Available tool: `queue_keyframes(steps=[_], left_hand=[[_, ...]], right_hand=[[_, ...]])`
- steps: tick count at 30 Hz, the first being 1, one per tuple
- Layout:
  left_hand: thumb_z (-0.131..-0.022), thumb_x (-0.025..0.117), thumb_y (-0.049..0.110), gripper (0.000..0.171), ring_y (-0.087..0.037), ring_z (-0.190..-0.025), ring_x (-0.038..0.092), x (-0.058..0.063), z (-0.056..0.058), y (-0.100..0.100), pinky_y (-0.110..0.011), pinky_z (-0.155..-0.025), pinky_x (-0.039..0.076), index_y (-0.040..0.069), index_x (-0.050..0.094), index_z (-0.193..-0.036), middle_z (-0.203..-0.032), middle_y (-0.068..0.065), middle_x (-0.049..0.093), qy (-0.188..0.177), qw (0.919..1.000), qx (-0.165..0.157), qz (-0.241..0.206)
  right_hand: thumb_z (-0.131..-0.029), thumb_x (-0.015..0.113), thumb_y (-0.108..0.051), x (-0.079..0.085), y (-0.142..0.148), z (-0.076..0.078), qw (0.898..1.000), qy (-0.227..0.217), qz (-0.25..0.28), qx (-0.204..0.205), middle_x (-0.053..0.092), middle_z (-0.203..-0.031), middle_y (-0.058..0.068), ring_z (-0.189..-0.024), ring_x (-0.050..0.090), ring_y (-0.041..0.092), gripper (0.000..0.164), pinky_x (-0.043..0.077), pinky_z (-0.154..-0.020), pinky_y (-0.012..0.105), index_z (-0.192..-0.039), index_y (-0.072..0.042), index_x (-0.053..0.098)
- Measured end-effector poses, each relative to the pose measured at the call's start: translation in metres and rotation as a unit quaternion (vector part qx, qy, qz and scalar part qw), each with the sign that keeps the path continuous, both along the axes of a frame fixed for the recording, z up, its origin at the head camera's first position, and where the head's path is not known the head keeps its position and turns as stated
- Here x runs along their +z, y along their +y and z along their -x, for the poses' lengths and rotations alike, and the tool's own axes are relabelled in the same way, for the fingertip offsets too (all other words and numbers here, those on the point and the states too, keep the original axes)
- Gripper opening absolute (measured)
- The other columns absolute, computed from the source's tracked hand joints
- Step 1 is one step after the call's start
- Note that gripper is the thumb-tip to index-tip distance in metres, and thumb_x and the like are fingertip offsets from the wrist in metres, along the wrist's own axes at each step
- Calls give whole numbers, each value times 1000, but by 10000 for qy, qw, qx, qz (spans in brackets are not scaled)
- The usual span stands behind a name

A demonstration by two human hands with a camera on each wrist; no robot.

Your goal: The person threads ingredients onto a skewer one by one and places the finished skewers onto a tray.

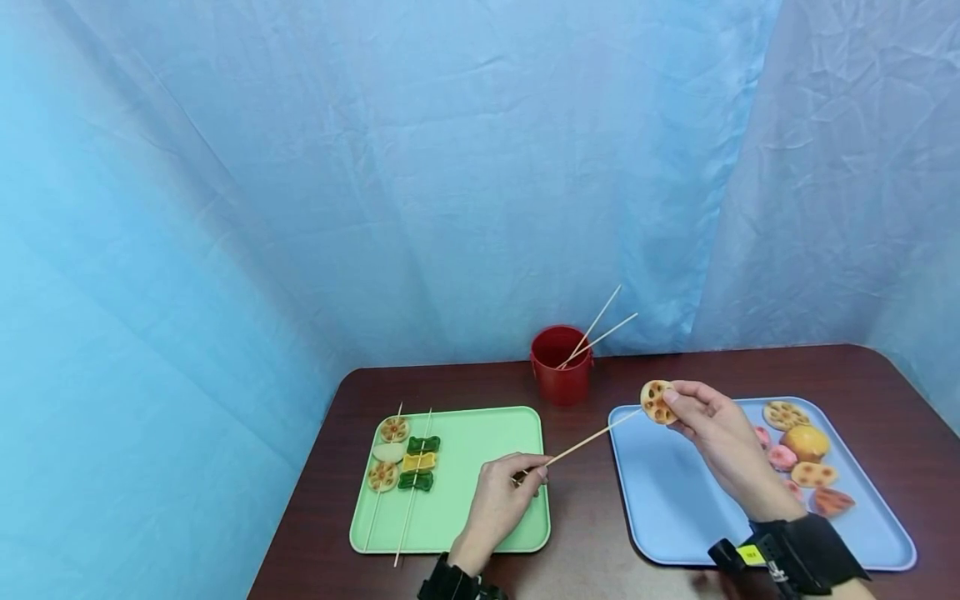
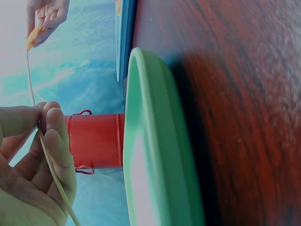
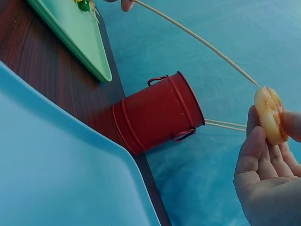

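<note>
My left hand (image 1: 501, 498) pinches a thin wooden skewer (image 1: 588, 439) between thumb and fingers, over the right side of the green tray. The skewer slants up to the right, its far tip right at the edge of a lotus root slice (image 3: 270, 115). That round, browned slice with holes is held between the thumb and fingers of my right hand (image 1: 720, 446), above the blue tray (image 1: 667, 508). In the left wrist view the skewer (image 2: 52, 175) runs across the left palm.
Two loaded skewers lie on the green tray (image 1: 480, 433), one with lotus slices (image 1: 382, 477), one with green and yellow pieces (image 1: 419, 462). A red bucket (image 1: 562, 385) with two bare skewers (image 1: 603, 335) stands behind. Several food pieces, including a yellow one (image 1: 806, 442), lie on the blue tray's right.
</note>
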State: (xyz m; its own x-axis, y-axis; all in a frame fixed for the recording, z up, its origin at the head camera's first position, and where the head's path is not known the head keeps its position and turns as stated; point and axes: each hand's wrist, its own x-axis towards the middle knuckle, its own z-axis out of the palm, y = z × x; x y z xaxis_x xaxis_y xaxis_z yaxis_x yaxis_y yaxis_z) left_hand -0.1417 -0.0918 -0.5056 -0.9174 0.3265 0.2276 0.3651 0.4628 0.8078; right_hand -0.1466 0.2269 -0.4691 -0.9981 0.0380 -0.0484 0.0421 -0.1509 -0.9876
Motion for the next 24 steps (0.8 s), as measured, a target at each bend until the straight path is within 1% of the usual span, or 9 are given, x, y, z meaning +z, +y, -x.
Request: queue_keyframes(steps=[4,8,13,17,20,24], left_hand=[[-97,70,6,17,1,-67,59,0,0,0,-18,-59,49,12,81,-110,-83,6,74,6,10000,5,-4],[-97,70,6,18,2,-67,59,-1,0,1,-18,-59,50,12,81,-110,-82,7,74,-39,10000,31,-10],[-97,70,7,17,1,-67,60,-1,-1,1,-18,-59,50,12,81,-109,-83,7,74,-51,10000,33,-9],[-97,70,7,17,1,-67,60,-1,-1,0,-18,-59,50,12,81,-109,-83,7,74,-54,10000,26,-9],[-97,70,7,17,0,-67,61,-2,0,0,-18,-59,50,12,81,-109,-82,7,74,-46,10000,26,-17],[-97,70,7,17,0,-67,61,-3,-1,0,-18,-58,50,12,81,-109,-83,7,74,-94,9999,34,-20]], right_hand=[[-104,64,-34,0,-2,0,9992,30,-385,-143,75,-103,-8,-92,68,6,35,56,-82,20,-125,-6,59],[-103,63,-38,0,-4,-1,9953,58,-920,-285,74,-103,-9,-91,68,6,40,56,-81,19,-126,-5,59],[-103,62,-42,1,-4,-1,9907,18,-1316,-353,74,-102,-10,-91,67,6,48,55,-81,20,-129,-2,57],[-103,61,-45,2,-4,-1,9882,-43,-1483,-374,74,-102,-11,-91,68,6,55,55,-81,20,-133,1,54],[-103,61,-46,3,-4,-1,9881,-72,-1491,-381,74,-103,-10,-92,68,6,58,56,-81,20,-135,2,54],[-103,61,-43,2,-3,-1,9910,-52,-1305,-291,74,-103,-10,-92,68,6,54,56,-82,20,-133,1,54]])
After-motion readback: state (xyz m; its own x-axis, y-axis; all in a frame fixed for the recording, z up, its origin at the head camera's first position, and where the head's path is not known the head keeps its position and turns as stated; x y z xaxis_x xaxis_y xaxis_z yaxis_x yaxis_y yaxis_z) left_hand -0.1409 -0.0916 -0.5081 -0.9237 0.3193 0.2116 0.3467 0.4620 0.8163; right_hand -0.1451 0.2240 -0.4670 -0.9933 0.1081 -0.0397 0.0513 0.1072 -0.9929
